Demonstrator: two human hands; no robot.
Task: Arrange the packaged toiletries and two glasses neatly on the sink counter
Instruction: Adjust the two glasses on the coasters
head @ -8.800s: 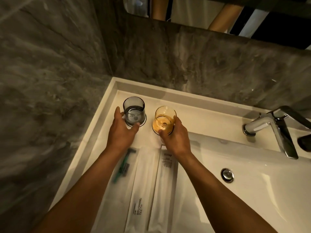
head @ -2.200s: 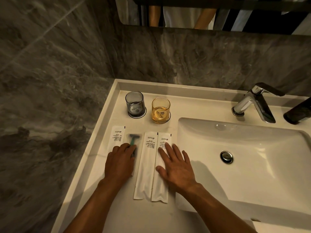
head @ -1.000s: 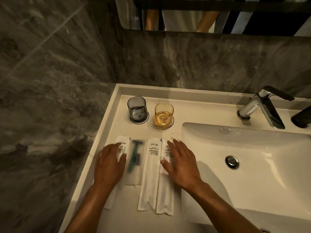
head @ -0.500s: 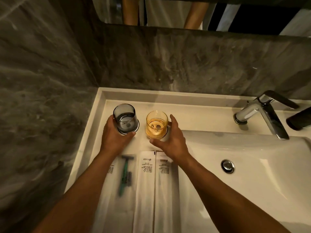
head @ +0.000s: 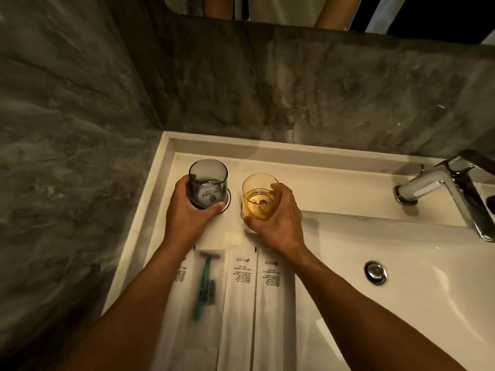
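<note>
A grey glass [head: 208,180] stands upright at the back left of the white sink counter [head: 321,183], and my left hand [head: 187,212] is wrapped around its base. To its right an amber glass [head: 259,194] is gripped by my right hand [head: 278,218]. A dark scalloped coaster [head: 227,203] shows under the grey glass. Nearer to me, side by side on the counter, lie a packaged green razor [head: 205,285] and two white packets [head: 239,295] [head: 273,298]. Another white packet [head: 182,271] is mostly hidden under my left forearm.
The basin [head: 401,263] with its drain plug [head: 375,272] lies to the right. A chrome tap [head: 450,186] stands at the back right. Grey marble walls [head: 80,129] close in the counter at left and behind, with a mirror above.
Both hands left the packets and reached back to the glasses. My right hand, open beside the amber glass half a second ago, has closed on it; the left keeps hold of the grey glass.
</note>
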